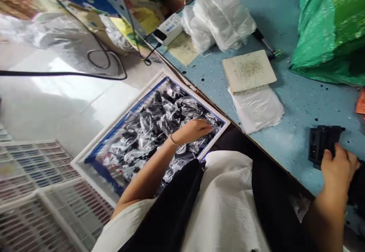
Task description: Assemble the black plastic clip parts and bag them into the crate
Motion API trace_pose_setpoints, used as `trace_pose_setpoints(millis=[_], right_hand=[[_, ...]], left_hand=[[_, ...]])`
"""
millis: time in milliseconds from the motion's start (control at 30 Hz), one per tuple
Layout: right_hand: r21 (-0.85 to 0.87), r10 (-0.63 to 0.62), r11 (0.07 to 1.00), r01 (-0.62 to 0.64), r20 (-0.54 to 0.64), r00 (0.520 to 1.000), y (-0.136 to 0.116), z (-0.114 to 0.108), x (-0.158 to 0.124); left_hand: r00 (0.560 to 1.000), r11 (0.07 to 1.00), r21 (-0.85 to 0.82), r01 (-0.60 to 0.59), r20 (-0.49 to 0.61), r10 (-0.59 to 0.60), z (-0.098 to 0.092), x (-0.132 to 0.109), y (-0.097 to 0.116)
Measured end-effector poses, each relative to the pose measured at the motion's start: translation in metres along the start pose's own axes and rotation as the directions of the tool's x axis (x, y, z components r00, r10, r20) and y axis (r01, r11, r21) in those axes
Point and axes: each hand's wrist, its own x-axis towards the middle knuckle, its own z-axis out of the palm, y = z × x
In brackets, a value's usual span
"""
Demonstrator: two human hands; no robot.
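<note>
Head view: crinkled clear plastic bags [159,130]

Count so far: two hands [191,131] [338,168], one bracelet [171,140], one white crate [119,113], one black device [325,143], one green plastic bag [327,31].

We find black items in clear plastic bags [159,126], heaped loosely in a white crate [122,105]; a black boxy object [323,143] lies flat on the speckled blue table [285,103].

Single head-worn view, canted, looking forward and down at close range onto the left hand [191,132] and right hand [338,168].
</note>
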Motion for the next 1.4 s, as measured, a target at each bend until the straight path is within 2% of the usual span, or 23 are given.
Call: trace_pose_setpoints(millis=[33,67,100,133,167,233,333,467,567,633,700,800,900,1000,1067,1133,1167,1200,1233,1267,1333,1367,1400], right_hand=[[-0.06,0.021,0.998,-0.021,-0.01,1.0,0.002,0.001,0.001],[-0.092,0.04,0.995,-0.041,-0.01,0.999,0.002,0.002,0.001],[-0.1,0.052,0.994,-0.052,0.003,0.999,0.0,0.003,0.001],[-0.094,0.051,0.994,-0.048,0.027,0.998,-0.002,0.002,0.0],[-0.084,0.049,0.995,-0.046,0.032,0.998,-0.004,0.0,-0.001],[-0.079,0.046,0.996,-0.046,-0.006,0.999,-0.007,-0.007,-0.006],[-0.091,0.027,0.995,-0.032,-0.052,0.998,-0.014,-0.018,-0.015],[-0.135,0.021,0.991,-0.011,0.075,0.997,-0.035,-0.014,-0.017],[-0.158,-0.014,0.987,0.037,0.148,0.989,-0.057,-0.002,-0.011],[-0.085,-0.129,0.985,0.151,0.218,0.967,-0.069,0.004,-0.01],[0.025,-0.251,0.967,0.253,0.256,0.934,-0.075,0.005,-0.013],[0.133,-0.277,0.958,0.254,0.2,0.94,-0.077,0.002,-0.021],[0.147,-0.201,0.973,0.179,0.15,0.968,-0.073,-0.001,-0.029],[0.11,-0.087,0.992,0.064,0.213,0.973,-0.061,0.001,-0.035],[0.13,0.011,0.991,-0.046,0.258,0.966,-0.05,0.002,-0.035],[0.232,0.089,0.959,-0.162,0.296,0.951,-0.043,0.004,-0.033],[0.331,0.116,0.915,-0.23,0.331,0.937,-0.045,0.005,-0.033],[0.457,0.132,0.832,-0.314,0.387,0.913,-0.05,0.007,-0.033],[0.586,0.131,0.697,-0.413,0.462,0.877,-0.059,0.009,-0.034],[0.683,0.107,0.513,-0.52,0.551,0.828,-0.071,0.013,-0.035],[0.684,-0.026,0.108,-0.722,0.728,0.685,-0.103,0.022,-0.039],[0.592,-0.123,-0.041,-0.805,0.796,0.592,-0.119,0.027,-0.04],[0.475,-0.216,-0.142,-0.868,0.841,0.496,-0.134,0.033,-0.041]], left_hand=[[0.976,0.979,-0.001,-0.206,-0.078,0.205,0.006,0.017,0.031],[0.928,0.94,0.039,-0.338,-0.155,0.34,0.014,0.034,0.062],[0.884,0.909,0.103,-0.404,-0.212,0.417,0.023,0.05,0.09],[0.862,0.893,0.181,-0.411,-0.24,0.446,0.033,0.065,0.114],[0.86,0.885,0.255,-0.39,-0.243,0.449,0.043,0.079,0.132],[0.88,0.879,0.346,-0.33,-0.223,0.418,0.059,0.102,0.152],[0.895,0.917,0.249,-0.311,-0.248,0.371,0.065,0.125,0.149],[0.923,0.963,-0.088,-0.255,-0.32,0.215,0.049,0.135,0.133],[0.966,0.919,-0.35,-0.181,-0.24,0.099,0.036,0.134,0.131],[0.977,0.857,-0.494,-0.146,-0.207,0.047,0.03,0.133,0.13],[0.975,0.805,-0.576,-0.14,-0.222,0.011,0.027,0.133,0.129],[0.962,0.845,-0.503,-0.182,-0.269,0.047,0.028,0.132,0.125],[0.931,0.937,-0.204,-0.282,-0.294,0.217,0.033,0.131,0.123],[0.91,0.948,0.024,-0.319,-0.272,0.313,0.037,0.131,0.122],[0.905,0.944,0.091,-0.316,-0.27,0.329,0.038,0.13,0.12],[0.902,0.942,0.113,-0.315,-0.274,0.334,0.038,0.13,0.118],[0.902,0.944,0.109,-0.311,-0.279,0.33,0.038,0.13,0.117],[0.902,0.945,0.096,-0.312,-0.284,0.326,0.039,0.131,0.116],[0.899,0.945,0.075,-0.318,-0.291,0.326,0.04,0.131,0.116],[0.894,0.941,0.05,-0.335,-0.298,0.334,0.041,0.132,0.115],[0.878,0.921,-0.004,-0.391,-0.301,0.372,0.043,0.135,0.114],[0.873,0.912,-0.025,-0.41,-0.299,0.385,0.044,0.137,0.113],[0.873,0.908,-0.04,-0.418,-0.293,0.389,0.045,0.138,0.111]])
